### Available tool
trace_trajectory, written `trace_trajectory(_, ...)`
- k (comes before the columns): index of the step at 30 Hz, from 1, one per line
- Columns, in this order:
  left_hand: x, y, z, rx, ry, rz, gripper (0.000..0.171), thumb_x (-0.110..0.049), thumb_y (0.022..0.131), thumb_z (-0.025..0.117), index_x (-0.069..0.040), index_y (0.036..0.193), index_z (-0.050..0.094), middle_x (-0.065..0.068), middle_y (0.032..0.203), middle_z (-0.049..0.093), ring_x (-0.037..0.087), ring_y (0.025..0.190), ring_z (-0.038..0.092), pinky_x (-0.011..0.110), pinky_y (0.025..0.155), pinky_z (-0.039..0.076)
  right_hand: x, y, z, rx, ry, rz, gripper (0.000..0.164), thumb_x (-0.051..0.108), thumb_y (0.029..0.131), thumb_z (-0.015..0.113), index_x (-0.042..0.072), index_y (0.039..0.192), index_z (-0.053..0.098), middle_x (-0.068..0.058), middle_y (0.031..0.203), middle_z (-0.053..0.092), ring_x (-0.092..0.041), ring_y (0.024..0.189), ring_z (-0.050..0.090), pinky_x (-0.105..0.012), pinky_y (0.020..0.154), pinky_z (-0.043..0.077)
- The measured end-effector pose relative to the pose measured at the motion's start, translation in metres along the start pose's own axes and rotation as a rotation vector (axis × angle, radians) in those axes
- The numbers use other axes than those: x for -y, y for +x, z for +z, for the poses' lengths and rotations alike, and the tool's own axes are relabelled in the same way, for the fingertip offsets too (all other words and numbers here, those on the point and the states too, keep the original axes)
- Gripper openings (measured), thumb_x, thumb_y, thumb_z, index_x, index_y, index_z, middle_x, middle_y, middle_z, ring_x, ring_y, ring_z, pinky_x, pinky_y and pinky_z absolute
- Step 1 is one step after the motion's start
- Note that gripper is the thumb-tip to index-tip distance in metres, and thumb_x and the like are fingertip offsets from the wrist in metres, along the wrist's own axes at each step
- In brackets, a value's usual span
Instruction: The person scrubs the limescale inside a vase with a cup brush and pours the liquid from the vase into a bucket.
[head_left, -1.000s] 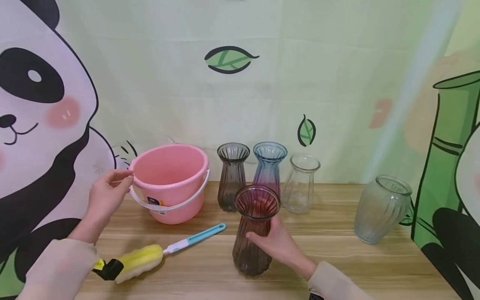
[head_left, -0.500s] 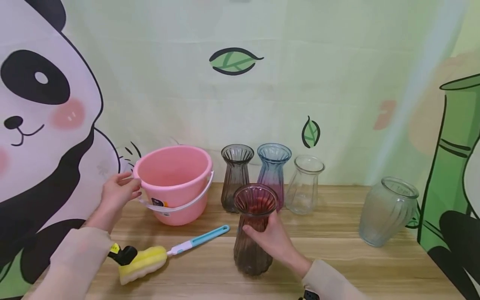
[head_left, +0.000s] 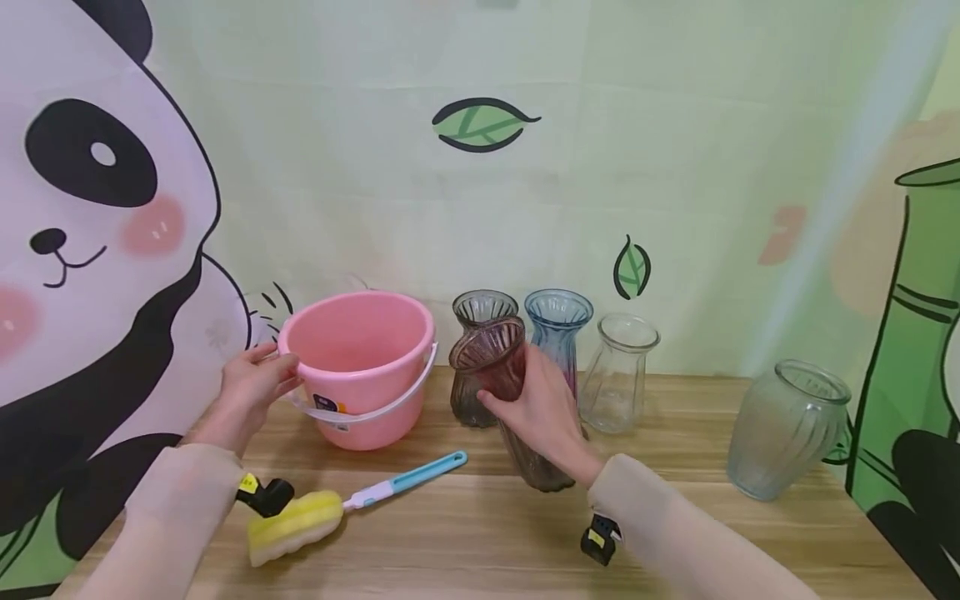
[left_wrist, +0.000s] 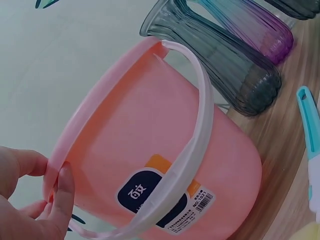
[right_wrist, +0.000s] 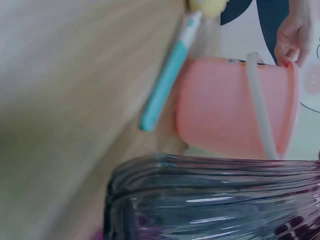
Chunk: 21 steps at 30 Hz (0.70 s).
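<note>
My right hand (head_left: 543, 408) grips a ribbed glass vase (head_left: 491, 358), reddish at the flared mouth and dark grey lower down. The vase tilts, its mouth leaning left toward the bucket; in the right wrist view its dark base (right_wrist: 200, 200) fills the bottom. With thumb and fingers my left hand (head_left: 258, 379) pinches the left rim of a pink bucket (head_left: 371, 417). In the left wrist view the fingers (left_wrist: 62, 197) hold that rim, and the bucket's white handle (left_wrist: 192, 160) hangs down across its front label. The bucket stands upright; its floor is hidden.
Behind the held vase stand a grey vase (head_left: 468, 404), a blue-purple vase (head_left: 558, 312) and a clear vase (head_left: 615, 392). A pale rounded glass jar (head_left: 783, 442) stands at the right. A yellow sponge brush (head_left: 296, 525) with a blue-and-white handle lies in front of the bucket.
The right hand has raised the reddish vase off the table, moved it back, and tipped its mouth left. The left hand stays at the bucket's rim. The view has shifted slightly left.
</note>
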<state>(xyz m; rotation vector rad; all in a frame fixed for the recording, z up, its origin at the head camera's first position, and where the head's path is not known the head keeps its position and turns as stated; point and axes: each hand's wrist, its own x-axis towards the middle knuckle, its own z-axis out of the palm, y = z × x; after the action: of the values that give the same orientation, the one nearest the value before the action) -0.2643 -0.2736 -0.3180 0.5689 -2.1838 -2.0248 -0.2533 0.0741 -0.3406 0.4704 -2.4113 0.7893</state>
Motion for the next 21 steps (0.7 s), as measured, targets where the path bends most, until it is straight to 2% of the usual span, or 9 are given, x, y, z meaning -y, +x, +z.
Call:
trace_trajectory(3, -0.002, 0.001, -0.001, 0.009, -0.012, -0.016, 0.068, -0.012, 0.091, 0.05, -0.006, 0.147, 0.012, 0.018, 0.145, 0.03, 0.005, 0.085, 0.057, 0.019, 0.078, 0.051, 0.013, 0.015, -0.005, -0.016, -0.12, -0.045, 0.069, 0.048, 0.068, 0.073, 0.01, 0.119, 0.048, -0.005, 0.097, 0.057, -0.023, 0.086, 0.055, -0.038, 0.068, 0.047)
trace_trajectory(9, -0.006, 0.0, -0.002, 0.052, -0.026, -0.006, 0.069, -0.008, 0.089, 0.05, 0.0, 0.146, 0.011, 0.022, 0.138, 0.034, 0.001, 0.07, 0.058, 0.021, 0.075, 0.052, 0.037, 0.038, -0.008, -0.031, -0.336, -0.12, 0.068, 0.05, 0.066, 0.072, 0.013, 0.118, 0.049, -0.009, 0.094, 0.057, -0.026, 0.08, 0.054, -0.039, 0.061, 0.046)
trace_trajectory(16, -0.008, -0.002, -0.002, 0.045, -0.001, -0.024, 0.068, -0.007, 0.089, 0.049, -0.001, 0.145, 0.012, 0.021, 0.136, 0.037, 0.003, 0.07, 0.058, 0.021, 0.076, 0.052, 0.065, 0.057, 0.001, -0.03, -0.571, -0.222, 0.068, 0.051, 0.07, 0.07, 0.013, 0.121, 0.047, -0.011, 0.102, 0.056, -0.029, 0.095, 0.054, -0.041, 0.078, 0.046)
trace_trajectory(21, -0.009, -0.004, -0.002, 0.052, -0.046, -0.015, 0.067, -0.005, 0.089, 0.048, 0.0, 0.145, 0.011, 0.023, 0.138, 0.034, 0.002, 0.069, 0.057, 0.02, 0.074, 0.053, 0.081, 0.069, 0.013, -0.048, -0.749, -0.336, 0.071, 0.051, 0.072, 0.071, 0.013, 0.127, 0.045, -0.009, 0.108, 0.054, -0.026, 0.099, 0.051, -0.038, 0.081, 0.043)
